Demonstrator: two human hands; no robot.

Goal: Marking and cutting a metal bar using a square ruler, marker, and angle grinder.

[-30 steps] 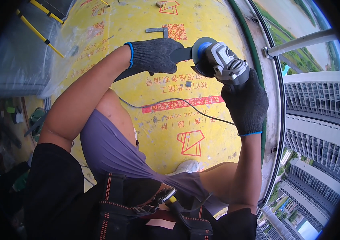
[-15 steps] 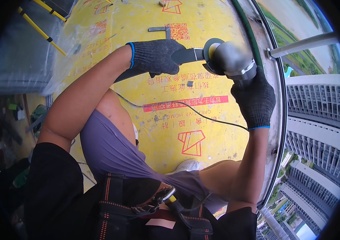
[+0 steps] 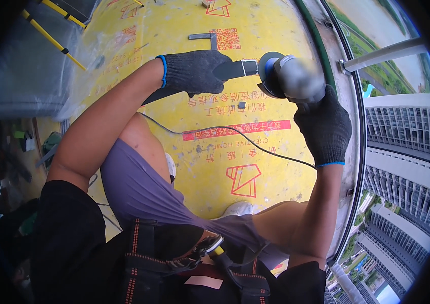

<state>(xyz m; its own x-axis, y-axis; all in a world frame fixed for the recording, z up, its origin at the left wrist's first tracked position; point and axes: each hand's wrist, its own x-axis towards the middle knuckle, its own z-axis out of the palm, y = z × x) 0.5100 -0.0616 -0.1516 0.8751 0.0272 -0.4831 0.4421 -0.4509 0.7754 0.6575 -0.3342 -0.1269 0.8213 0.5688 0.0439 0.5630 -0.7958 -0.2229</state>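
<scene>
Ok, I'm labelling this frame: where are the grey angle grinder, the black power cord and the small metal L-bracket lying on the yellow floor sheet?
Grey angle grinder (image 3: pixel 296 78), head view, motor body.
Black power cord (image 3: pixel 235 131), head view, mid-span.
Small metal L-bracket (image 3: pixel 204 37), head view, long arm.

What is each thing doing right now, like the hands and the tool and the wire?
left hand: gloved, gripping the side handle.
right hand: gloved, wrapped around the grinder's body.
angle grinder: held in the air over the floor, body blurred.
cable: loose, trailing across the floor.
yellow floor sheet: laid flat, dusty.
metal bracket: lying flat on the sheet.
</scene>
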